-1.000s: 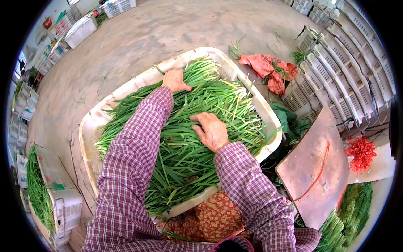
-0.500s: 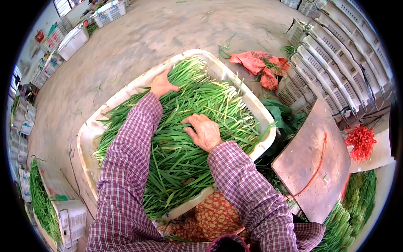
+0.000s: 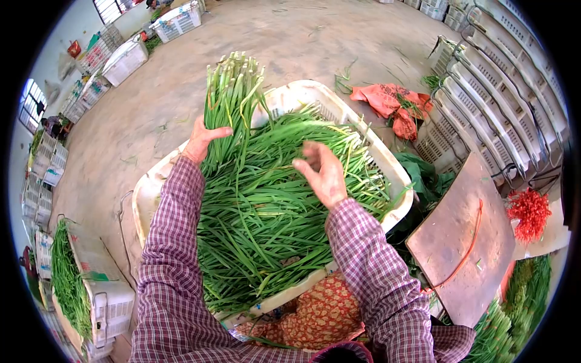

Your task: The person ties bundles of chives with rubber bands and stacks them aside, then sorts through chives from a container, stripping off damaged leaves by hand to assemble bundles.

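A white plastic crate [image 3: 148,192] full of long green leafy stalks [image 3: 260,218] lies in front of me. My left hand [image 3: 206,138] is wrapped round a thick bunch of stalks [image 3: 233,91], held with the pale cut ends up at the crate's far left side. Its thumb crosses the front of the bunch; the other fingers are hidden behind. Over the right part of the crate hovers my right hand [image 3: 324,172], thumb and fingers apart, holding nothing, with its fingertips slightly blurred above the loose stalks.
Stacked white crates [image 3: 484,109] stand at the right, near a red-orange sack [image 3: 393,106]. A brown board [image 3: 463,242] with a red strip lies right of my sleeve, beside red ties [image 3: 528,215]. Another crate of greens [image 3: 112,302] is at the left. A person [image 3: 54,126] is far left.
My left hand has lifted a bunch of stalks from the far part of the crate and brought it up to the left. My right hand has risen from the stalks and moved right.
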`<state>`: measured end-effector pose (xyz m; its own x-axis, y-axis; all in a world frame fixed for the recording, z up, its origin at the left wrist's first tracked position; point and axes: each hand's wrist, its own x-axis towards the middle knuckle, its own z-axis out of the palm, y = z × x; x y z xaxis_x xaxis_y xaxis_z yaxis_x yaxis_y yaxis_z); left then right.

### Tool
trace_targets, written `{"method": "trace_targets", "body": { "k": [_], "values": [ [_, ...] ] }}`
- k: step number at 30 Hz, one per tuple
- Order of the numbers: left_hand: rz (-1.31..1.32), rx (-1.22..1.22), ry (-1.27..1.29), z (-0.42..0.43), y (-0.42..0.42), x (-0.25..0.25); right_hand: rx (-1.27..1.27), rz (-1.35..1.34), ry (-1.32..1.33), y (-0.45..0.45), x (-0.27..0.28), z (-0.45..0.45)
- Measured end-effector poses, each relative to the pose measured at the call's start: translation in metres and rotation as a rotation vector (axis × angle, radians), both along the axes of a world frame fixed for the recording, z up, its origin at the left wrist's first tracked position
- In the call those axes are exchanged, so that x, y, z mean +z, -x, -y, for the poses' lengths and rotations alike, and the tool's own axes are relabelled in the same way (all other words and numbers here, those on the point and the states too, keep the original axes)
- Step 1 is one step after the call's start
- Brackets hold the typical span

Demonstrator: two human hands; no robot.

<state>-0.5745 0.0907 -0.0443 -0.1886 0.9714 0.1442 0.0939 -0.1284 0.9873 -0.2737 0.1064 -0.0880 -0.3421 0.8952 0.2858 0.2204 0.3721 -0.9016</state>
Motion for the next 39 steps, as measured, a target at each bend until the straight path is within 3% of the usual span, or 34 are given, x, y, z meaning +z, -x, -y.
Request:
{"method": "trace_targets", "body": {
  "k": [5,8,14,18,22,24,26,28,29,31,32,34,35,37,39],
  "values": [
    [0.041,0.023,-0.019,0.019,0.001,0.002,-0.001,0.134,-0.106,0.021,0.015,-0.025],
    [0.074,0.043,-0.030,0.024,0.002,-0.001,0.019,0.025,-0.144,0.041,0.021,-0.037],
    [0.057,-0.017,-0.066,0.033,0.002,-0.002,0.114,-0.008,0.080,0.093,0.011,-0.066],
    [0.017,-0.037,-0.058,0.037,0.000,-0.002,0.354,-0.040,0.334,0.110,0.029,-0.070],
    [-0.008,-0.025,0.018,0.040,-0.010,0.004,0.329,-0.453,0.502,0.124,0.038,-0.038],
    [-0.248,-0.002,0.033,0.039,-0.009,0.005,0.299,-0.526,0.448,0.121,0.048,-0.018],
    [-0.262,-0.005,0.052,0.041,-0.014,0.007,0.299,-0.630,0.443,0.132,0.035,-0.018],
    [-0.403,-0.011,0.000,0.047,-0.021,0.018,0.366,-0.588,0.411,0.133,0.037,-0.021],
    [-0.178,-0.083,0.000,0.046,-0.019,0.011,0.363,-0.588,0.412,0.132,0.037,-0.020],
    [-0.179,-0.094,0.028,0.046,-0.012,0.004,0.311,-0.409,0.128,0.126,0.055,-0.013],
    [-0.180,-0.104,0.054,0.045,-0.007,0.000,0.308,-0.412,0.128,0.124,0.057,-0.018],
    [-0.111,-0.075,0.076,0.040,0.001,-0.012,0.545,-0.300,0.145,0.115,0.069,-0.028],
    [-0.048,-0.109,0.043,0.038,-0.002,-0.011,0.458,-0.213,0.273,0.095,0.074,-0.021],
    [0.031,-0.120,0.052,0.038,-0.011,-0.005,0.411,0.022,0.108,0.058,0.078,-0.036],
    [0.069,-0.140,0.064,0.032,-0.002,-0.010,0.185,0.405,-0.136,0.022,0.047,-0.073]
  ]
}}
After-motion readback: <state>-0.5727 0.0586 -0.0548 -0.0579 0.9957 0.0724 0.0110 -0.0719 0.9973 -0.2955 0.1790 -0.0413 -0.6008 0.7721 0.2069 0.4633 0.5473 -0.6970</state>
